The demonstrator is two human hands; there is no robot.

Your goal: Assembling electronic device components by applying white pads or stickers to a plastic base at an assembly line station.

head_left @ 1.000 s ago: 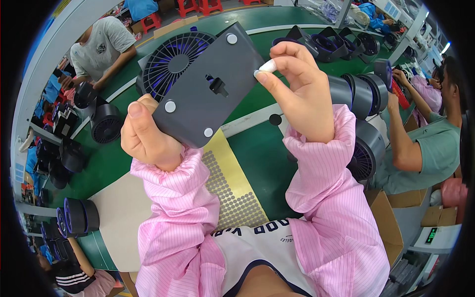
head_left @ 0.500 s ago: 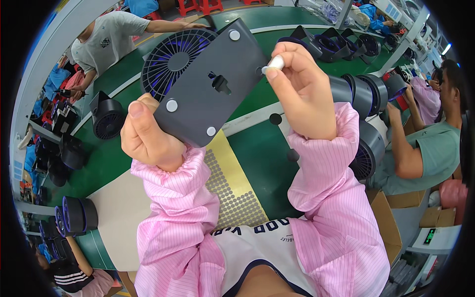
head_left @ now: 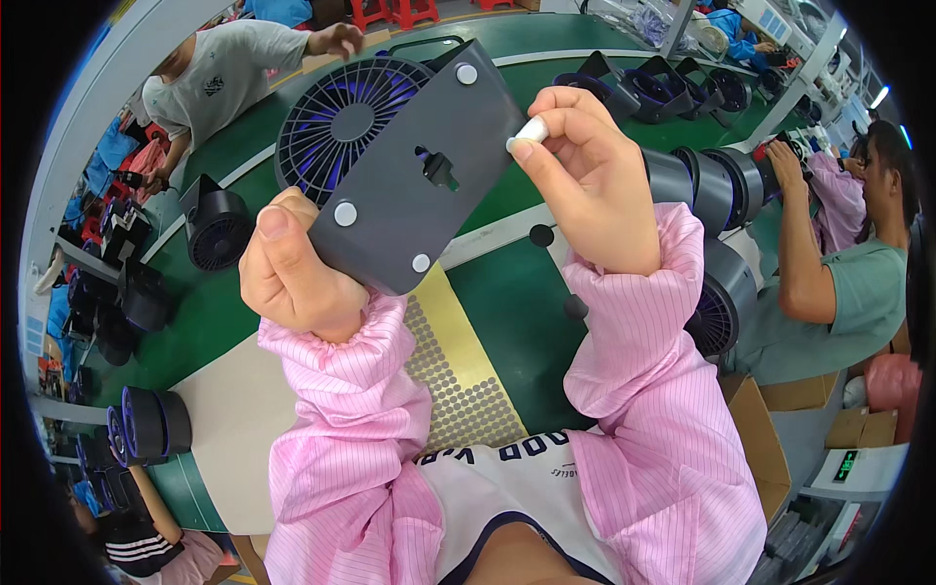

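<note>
A dark grey desk fan with a round grille [head_left: 352, 122] is held up in front of me. Its flat rectangular base plate [head_left: 400, 210] faces me, with a shaped cutout in the middle. White round pads [head_left: 345, 214] sit at three of its corners. My left hand [head_left: 297, 263] is closed on the base's lower left edge. At the right corner, my right hand [head_left: 590, 180] pinches a small white round pad [head_left: 511, 144] between thumb and index finger. The index fingertip has a white cover [head_left: 532, 130]. That pad appears to touch the plate.
Below my hands lies a yellow sheet [head_left: 468, 390] with rows of grey round pads. Fans stand at the left [head_left: 213, 224], lower left [head_left: 156, 426] and right [head_left: 720, 297]. Co-workers are at the far left [head_left: 219, 88] and right [head_left: 848, 273]. An open carton [head_left: 760, 444] stands at lower right.
My right hand has moved slightly left, bringing the pad onto the base corner. The fan has shifted a little. The far-left co-worker's hand has drawn back from behind the fan.
</note>
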